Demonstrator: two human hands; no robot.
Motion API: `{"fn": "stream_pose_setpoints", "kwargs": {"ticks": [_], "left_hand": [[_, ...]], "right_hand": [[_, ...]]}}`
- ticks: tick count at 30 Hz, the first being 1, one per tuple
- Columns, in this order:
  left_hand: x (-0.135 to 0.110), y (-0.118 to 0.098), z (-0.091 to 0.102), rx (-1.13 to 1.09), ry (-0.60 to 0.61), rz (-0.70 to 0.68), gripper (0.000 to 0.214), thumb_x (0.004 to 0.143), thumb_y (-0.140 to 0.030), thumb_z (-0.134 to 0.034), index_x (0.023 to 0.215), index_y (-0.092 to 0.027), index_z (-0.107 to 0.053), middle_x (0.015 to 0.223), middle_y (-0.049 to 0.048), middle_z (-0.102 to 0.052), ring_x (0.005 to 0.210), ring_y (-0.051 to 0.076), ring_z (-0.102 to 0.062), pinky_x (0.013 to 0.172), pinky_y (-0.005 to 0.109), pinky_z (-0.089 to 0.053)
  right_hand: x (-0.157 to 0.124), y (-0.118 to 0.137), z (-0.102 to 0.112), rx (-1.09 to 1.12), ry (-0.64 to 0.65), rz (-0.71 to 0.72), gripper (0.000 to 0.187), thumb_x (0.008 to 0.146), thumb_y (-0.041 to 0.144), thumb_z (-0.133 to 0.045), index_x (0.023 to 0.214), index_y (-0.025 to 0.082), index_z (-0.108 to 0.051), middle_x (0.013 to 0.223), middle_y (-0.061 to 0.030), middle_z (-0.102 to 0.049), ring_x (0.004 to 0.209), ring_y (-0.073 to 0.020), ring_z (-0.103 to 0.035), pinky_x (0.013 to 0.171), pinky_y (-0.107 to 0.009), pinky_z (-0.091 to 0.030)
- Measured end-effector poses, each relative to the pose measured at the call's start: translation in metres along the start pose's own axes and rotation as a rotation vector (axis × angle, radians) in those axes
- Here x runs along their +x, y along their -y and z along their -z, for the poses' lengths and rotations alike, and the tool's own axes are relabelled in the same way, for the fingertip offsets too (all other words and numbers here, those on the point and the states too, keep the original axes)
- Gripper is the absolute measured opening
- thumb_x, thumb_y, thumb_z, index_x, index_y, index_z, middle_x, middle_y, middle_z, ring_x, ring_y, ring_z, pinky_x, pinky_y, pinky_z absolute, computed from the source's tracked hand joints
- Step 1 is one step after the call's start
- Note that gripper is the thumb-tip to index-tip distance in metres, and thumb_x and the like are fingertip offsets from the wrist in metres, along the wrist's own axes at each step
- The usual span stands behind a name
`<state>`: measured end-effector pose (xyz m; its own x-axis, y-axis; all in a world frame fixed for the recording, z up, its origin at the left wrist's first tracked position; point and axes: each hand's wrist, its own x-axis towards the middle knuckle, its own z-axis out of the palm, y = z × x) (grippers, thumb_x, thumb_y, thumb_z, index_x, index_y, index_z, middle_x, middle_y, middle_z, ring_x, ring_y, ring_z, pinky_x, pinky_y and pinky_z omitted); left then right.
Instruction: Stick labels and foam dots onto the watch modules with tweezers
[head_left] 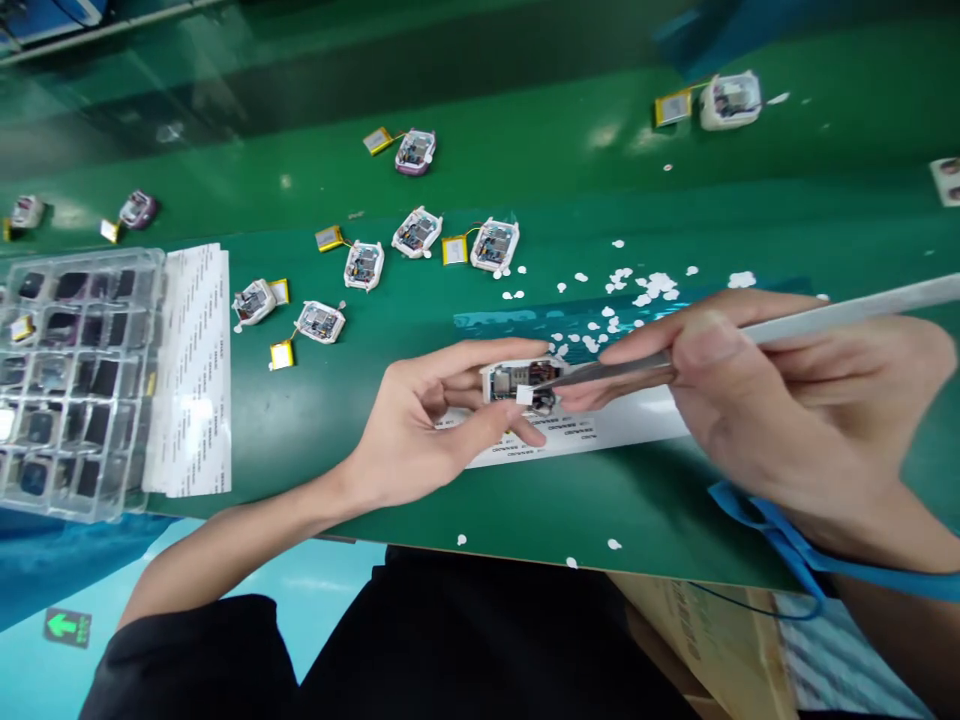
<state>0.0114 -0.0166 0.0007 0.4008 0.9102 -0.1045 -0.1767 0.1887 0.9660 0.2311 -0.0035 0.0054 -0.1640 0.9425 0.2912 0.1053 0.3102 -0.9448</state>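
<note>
White-cased module (pixel 523 383) sits pinched in my left hand (pixel 431 425) above the table's label strip (pixel 600 428) while my right hand (pixel 780 400) clamps tweezers (pixel 600 372) into its open wiring, seven more modules (pixel 416 232) waiting unclosed.

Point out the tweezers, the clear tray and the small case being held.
tweezers (pixel 600 372), head view, on the metal blades near the tips.
clear tray (pixel 71 385), head view, on its gridded compartments.
case (pixel 510 380), head view, on its open inside, held in the left hand (pixel 427 425).
</note>
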Motion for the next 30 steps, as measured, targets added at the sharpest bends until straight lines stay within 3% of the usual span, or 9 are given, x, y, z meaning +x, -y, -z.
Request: {"fn": "stream_pose_setpoints", "kwargs": {"ticks": [5, 15, 23, 30], "left_hand": [[-0.003, 0.003, -0.001, -0.046, 0.013, 0.051, 0.031, 0.094, -0.014, -0.075, 0.124, -0.017, -0.072, 0.097, 0.0036, -0.082, 0.083, 0.023, -0.083, 0.074, 0.028, -0.069], [-0.007, 0.002, -0.003, 0.057, 0.002, 0.062, 0.037, 0.096, -0.017, -0.074, 0.132, -0.018, -0.069, 0.103, 0.0054, -0.082, 0.087, 0.026, -0.083, 0.079, 0.035, -0.073], [-0.007, 0.002, -0.005, 0.041, -0.014, 0.037, 0.038, 0.094, -0.012, -0.073, 0.132, -0.014, -0.07, 0.098, 0.0055, -0.083, 0.087, 0.027, -0.083, 0.071, 0.031, -0.072], [-0.008, 0.002, -0.003, 0.074, -0.013, 0.055, 0.037, 0.096, -0.015, -0.071, 0.133, -0.015, -0.07, 0.103, 0.0064, -0.083, 0.087, 0.027, -0.083, 0.074, 0.034, -0.073]], "right_hand": [[-0.005, -0.004, -0.007, 0.048, 0.012, -0.024, 0.022, 0.107, 0.026, -0.063, 0.102, 0.036, -0.082, 0.086, 0.0043, -0.079, 0.069, -0.0189, -0.077, 0.059, -0.03, -0.068], [-0.001, 0.005, -0.012, 0.036, -0.044, -0.13, 0.023, 0.103, 0.045, -0.071, 0.087, 0.032, -0.082, 0.08, 0.0004, -0.079, 0.063, -0.0229, -0.076, 0.055, -0.036, -0.068], [-0.003, 0.001, -0.012, -0.031, -0.04, -0.105, 0.025, 0.104, 0.039, -0.068, 0.084, 0.031, -0.082, 0.083, 0.0019, -0.078, 0.062, -0.0161, -0.074, 0.053, -0.025, -0.064], [-0.002, -0.001, -0.009, -0.051, 0.001, -0.074, 0.022, 0.104, 0.033, -0.067, 0.088, 0.03, -0.082, 0.077, -0.0001, -0.076, 0.06, -0.0189, -0.073, 0.049, -0.028, -0.062]]}}
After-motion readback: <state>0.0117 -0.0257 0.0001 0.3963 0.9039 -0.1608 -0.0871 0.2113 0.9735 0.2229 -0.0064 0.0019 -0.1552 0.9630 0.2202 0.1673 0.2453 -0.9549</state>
